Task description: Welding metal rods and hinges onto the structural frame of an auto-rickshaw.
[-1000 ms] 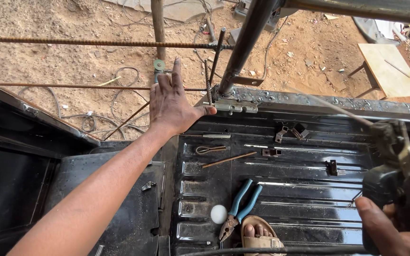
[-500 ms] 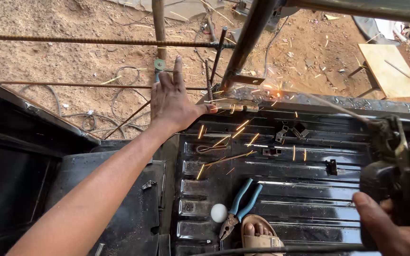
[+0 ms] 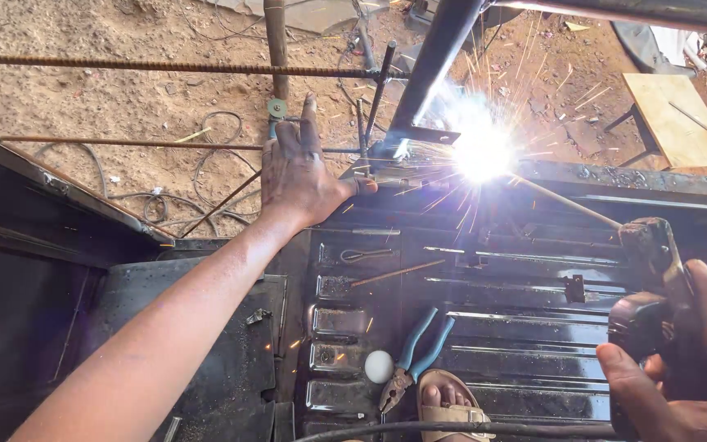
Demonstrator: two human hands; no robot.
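My left hand [image 3: 300, 168] is stretched out flat with fingers apart, its thumb resting against the metal edge beside the foot of a dark slanted steel tube [image 3: 439, 61]. My right hand [image 3: 681, 368] at the lower right grips a black welding electrode holder [image 3: 652, 286]. A thin welding rod [image 3: 562, 200] runs from the holder up to a bright white arc [image 3: 480, 147] at the base of the tube, throwing sparks all round.
Blue-handled pliers [image 3: 415, 356], a small white ball [image 3: 379, 366] and my sandalled foot [image 3: 450, 405] sit on the ribbed black metal bed [image 3: 517, 319]. Rusty rebar [image 3: 165, 67] and loose wire cross the sandy ground. A wooden board [image 3: 677, 115] stands far right.
The weld point went from nothing, to a few sparks, to a full bright arc with sparks flying. Both hands have stayed nearly still.
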